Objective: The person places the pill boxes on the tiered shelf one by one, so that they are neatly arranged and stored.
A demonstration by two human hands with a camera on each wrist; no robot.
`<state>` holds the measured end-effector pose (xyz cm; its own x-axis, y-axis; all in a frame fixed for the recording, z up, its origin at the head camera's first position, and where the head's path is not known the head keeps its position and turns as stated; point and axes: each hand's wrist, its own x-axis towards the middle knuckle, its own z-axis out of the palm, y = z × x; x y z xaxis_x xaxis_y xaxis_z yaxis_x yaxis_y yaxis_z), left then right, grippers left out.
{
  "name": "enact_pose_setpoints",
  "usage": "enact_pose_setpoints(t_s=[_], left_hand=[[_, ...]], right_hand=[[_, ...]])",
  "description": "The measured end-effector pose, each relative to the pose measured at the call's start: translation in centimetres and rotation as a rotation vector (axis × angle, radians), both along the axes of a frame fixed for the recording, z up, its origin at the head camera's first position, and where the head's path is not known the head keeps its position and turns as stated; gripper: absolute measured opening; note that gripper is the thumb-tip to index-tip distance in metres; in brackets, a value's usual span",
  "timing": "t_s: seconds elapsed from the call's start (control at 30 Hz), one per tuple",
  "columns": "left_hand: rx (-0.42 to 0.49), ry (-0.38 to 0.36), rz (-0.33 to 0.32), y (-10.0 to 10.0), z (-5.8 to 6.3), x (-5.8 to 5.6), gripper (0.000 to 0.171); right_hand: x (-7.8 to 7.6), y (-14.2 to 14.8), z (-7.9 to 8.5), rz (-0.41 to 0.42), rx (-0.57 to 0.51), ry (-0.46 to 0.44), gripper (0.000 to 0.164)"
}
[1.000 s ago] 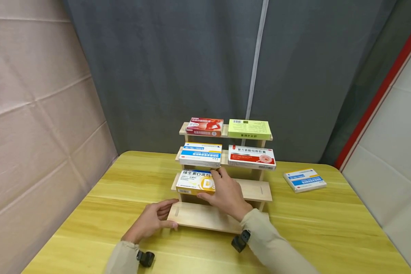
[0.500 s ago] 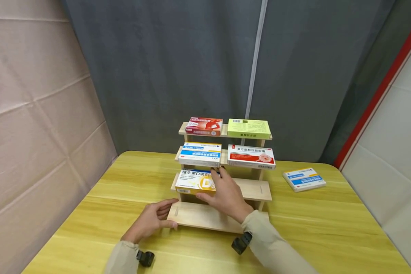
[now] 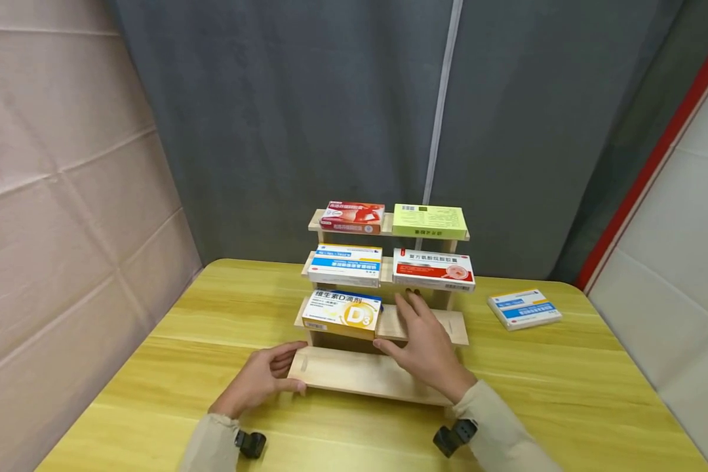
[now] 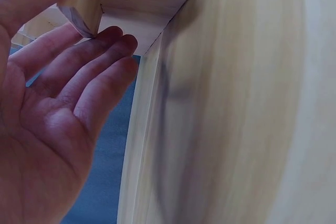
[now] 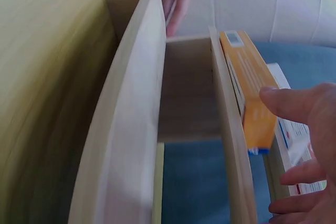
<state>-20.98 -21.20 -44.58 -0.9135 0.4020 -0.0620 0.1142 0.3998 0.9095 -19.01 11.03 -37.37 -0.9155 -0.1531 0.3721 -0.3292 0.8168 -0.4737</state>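
Note:
A stepped wooden display rack (image 3: 360, 377) stands on the table, with medicine boxes on its upper tiers. My left hand (image 3: 259, 380) holds the left end of the lowest shelf; in the left wrist view its fingers (image 4: 100, 80) reach along the underside. My right hand (image 3: 427, 347) is over the right half of the second tier from the bottom, fingers spread, holding nothing. The white and orange vitamin D box (image 3: 342, 313) lies on that tier's left half. In the right wrist view, the thumb (image 5: 283, 100) appears by the box's corner; whether it touches cannot be told.
A blue and white box (image 3: 345, 263) and a red and white box (image 3: 433, 269) lie one tier higher. On top are a red box (image 3: 353, 217) and a green box (image 3: 429, 221). Another blue and white box (image 3: 525, 310) rests on the table, right of the rack.
My right hand has let go of the vitamin D box and moved right, leaving the box on its tier. The left hand has stayed at the shelf's end.

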Motion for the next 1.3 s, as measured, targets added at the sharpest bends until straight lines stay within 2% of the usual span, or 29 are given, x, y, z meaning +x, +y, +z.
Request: enact_pose_setpoints(t_s=[0.27, 0.37, 0.5, 0.57, 0.63, 0.8, 0.97, 1.13, 1.3], left_hand=[[0.014, -0.008, 0.006, 0.0, 0.0, 0.0, 0.089], [0.021, -0.011, 0.008, 0.0, -0.1, 0.1, 0.089], [0.017, -0.011, -0.004, 0.0, 0.0, 0.0, 0.089], [0.012, -0.006, -0.007, 0.0, 0.1, 0.0, 0.088], [0.003, 0.001, -0.004, -0.1, 0.3, 0.0, 0.086], [-0.003, 0.009, -0.004, -0.1, 0.3, -0.1, 0.086], [0.006, 0.0, -0.005, -0.1, 0.0, -0.1, 0.087], [0.011, 0.0, -0.001, -0.2, -0.1, -0.1, 0.087], [0.019, -0.012, 0.0, -0.2, 0.0, -0.1, 0.087]], right_hand=[[1.0, 3.4, -0.7, -0.01, 0.001, 0.059, 0.077], [1.6, 4.8, -1.6, -0.014, -0.029, 0.18, 0.065], [2.4, 6.7, -2.8, -0.03, -0.097, 0.408, 0.046], [2.5, 7.4, -3.3, -0.047, -0.126, 0.464, 0.039], [2.5, 8.0, -3.5, -0.071, -0.14, 0.473, 0.035], [1.8, 9.3, -3.9, -0.147, -0.137, 0.407, 0.027], [0.4, 10.8, -3.9, -0.192, -0.14, 0.278, 0.025], [-1.9, 13.0, -3.8, -0.237, -0.088, 0.145, 0.029], [-4.6, 15.7, -4.0, -0.27, 0.032, -0.018, 0.04]])
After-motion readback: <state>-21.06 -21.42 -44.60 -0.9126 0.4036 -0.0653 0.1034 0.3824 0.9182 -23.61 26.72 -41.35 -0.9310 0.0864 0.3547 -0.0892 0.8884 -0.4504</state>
